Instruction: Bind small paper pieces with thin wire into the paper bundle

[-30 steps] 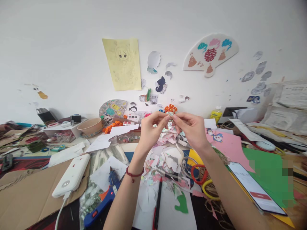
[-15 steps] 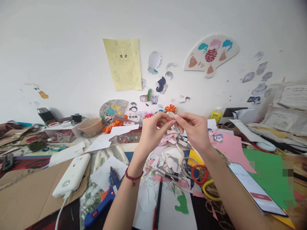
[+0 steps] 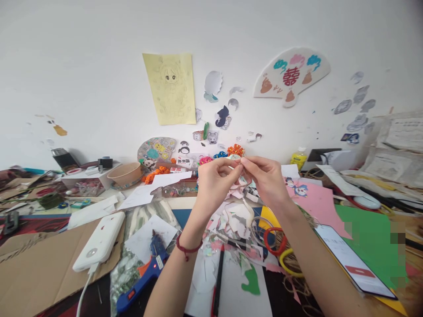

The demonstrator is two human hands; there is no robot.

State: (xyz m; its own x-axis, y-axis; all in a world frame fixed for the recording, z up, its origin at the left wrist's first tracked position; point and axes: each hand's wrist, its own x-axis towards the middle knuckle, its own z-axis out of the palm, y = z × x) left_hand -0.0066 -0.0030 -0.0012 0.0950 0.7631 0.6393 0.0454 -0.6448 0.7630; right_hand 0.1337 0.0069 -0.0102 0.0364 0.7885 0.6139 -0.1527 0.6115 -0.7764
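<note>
My left hand (image 3: 216,182) and my right hand (image 3: 267,178) meet at the fingertips above the middle of the cluttered table. Thumb and index finger of each are pinched together, and both hands are closed. Something small and pale green-white (image 3: 245,179) shows by the fingers; what it is I cannot make out, since the fingers cover most of it. Behind and under the hands lies a heap of paper scraps (image 3: 231,215). A dark red cord bracelet (image 3: 189,249) circles my left wrist.
Left of my arms lie a blue glue gun (image 3: 145,275), its red light lit, and a white power bank (image 3: 99,241) on cardboard (image 3: 42,264). Right are scissors with a red handle (image 3: 275,241), a phone (image 3: 357,259) and green paper (image 3: 373,237). A dark pencil (image 3: 218,279) lies between my arms.
My left wrist and forearm have shifted slightly to the right and down. The fingertips stay pinched together, and the pale thing by them shows less. The table things lie as before.
</note>
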